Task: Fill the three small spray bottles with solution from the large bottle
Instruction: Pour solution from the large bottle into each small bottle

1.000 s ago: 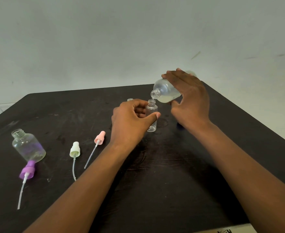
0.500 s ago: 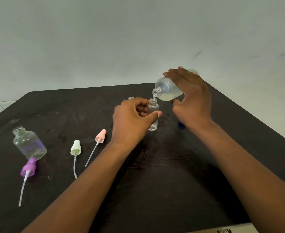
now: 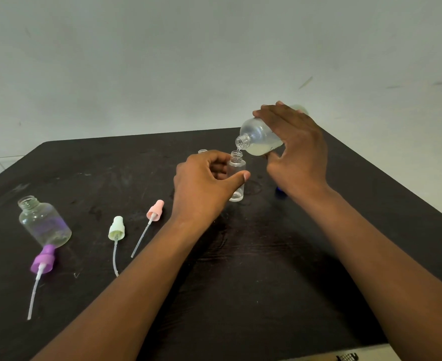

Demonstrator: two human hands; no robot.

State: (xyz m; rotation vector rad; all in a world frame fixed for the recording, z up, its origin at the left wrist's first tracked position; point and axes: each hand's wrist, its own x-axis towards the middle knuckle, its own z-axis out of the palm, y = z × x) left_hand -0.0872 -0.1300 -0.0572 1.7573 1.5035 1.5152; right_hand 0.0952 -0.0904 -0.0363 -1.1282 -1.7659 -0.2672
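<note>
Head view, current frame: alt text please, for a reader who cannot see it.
A right hand tips a large frosted bottle so liquid trickles into a small clear bottle held upright by the left hand on a black table. To the left lie purple, pale green and pink spray tops beside an open clear bottle.

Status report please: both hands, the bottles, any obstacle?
Left hand grips small bottle upright. Right hand tilts large bottle, pouring. Nothing between the necks.
</note>
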